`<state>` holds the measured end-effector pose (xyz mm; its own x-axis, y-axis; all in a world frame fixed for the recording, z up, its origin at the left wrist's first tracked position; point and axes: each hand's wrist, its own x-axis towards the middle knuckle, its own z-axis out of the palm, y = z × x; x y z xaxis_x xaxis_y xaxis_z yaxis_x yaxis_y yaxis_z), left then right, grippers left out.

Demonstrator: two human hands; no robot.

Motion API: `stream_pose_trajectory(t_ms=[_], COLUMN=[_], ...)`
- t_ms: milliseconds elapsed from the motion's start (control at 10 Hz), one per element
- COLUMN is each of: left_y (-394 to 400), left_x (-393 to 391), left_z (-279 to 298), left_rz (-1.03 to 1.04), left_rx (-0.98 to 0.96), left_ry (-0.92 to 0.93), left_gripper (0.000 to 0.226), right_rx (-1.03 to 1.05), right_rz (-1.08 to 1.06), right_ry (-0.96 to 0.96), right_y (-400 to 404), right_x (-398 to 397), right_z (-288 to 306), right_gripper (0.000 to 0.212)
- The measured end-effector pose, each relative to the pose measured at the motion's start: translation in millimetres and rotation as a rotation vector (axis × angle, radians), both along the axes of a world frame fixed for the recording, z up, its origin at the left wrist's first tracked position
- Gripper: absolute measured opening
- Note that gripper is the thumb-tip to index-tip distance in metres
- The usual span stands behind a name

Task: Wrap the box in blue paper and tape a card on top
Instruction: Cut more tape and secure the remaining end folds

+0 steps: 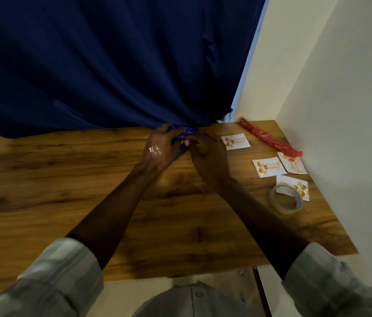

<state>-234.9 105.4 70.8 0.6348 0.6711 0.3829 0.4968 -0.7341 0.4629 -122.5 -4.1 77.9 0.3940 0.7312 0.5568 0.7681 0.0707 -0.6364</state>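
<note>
A small box in shiny blue paper (186, 131) lies at the far edge of the wooden table (66, 191), mostly hidden by both hands. My left hand (160, 149) curls over its left side and grips it; a strip of clear tape (154, 149) sticks to the back of this hand. My right hand (208, 154) pinches the blue paper on the right side. Several white cards with orange balloons lie to the right, the nearest card (235, 141) just beyond my right hand. A roll of clear tape (286, 200) sits near the table's right edge.
A red wrapped roll (269, 138) lies diagonally along the right wall. A dark blue curtain (112, 65) hangs behind the table and touches its far edge. White walls close the right side.
</note>
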Motion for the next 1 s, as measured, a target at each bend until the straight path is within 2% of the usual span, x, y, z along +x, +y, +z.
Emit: stream_pose_trajectory(t_ms=[100, 300, 500, 800, 1000], left_y=[9.1, 1.9, -0.7, -8.4, -4.5], left_x=[8.8, 9.5, 9.5, 1.8, -1.5], left_z=[16.6, 25.6, 19.8, 19.1, 9.5], left_rz=[0.061, 0.103, 0.114, 0.173, 0.196], left_rx=[-0.074, -0.092, -0.136, -0.11, -0.022], left_ry=[0.073, 0.043, -0.007, 0.064, 0.094], left_gripper=[0.033, 0.034, 0.035, 0.038, 0.037], right_rx=[-0.082, -0.202, -0.254, -0.323, -0.343], right_rz=[0.023, 0.009, -0.06, -0.08, -0.049], right_ry=[0.209, 0.281, 0.489, 0.468, 0.6], right_y=[1.2, 5.6, 8.7, 12.8, 17.5], right_x=[-14.8, -28.4, -34.5, -39.5, -44.3], right_z=[30.0, 39.6, 37.3, 38.9, 36.0], right_gripper=[0.013, 0.023, 0.015, 0.019, 0.012])
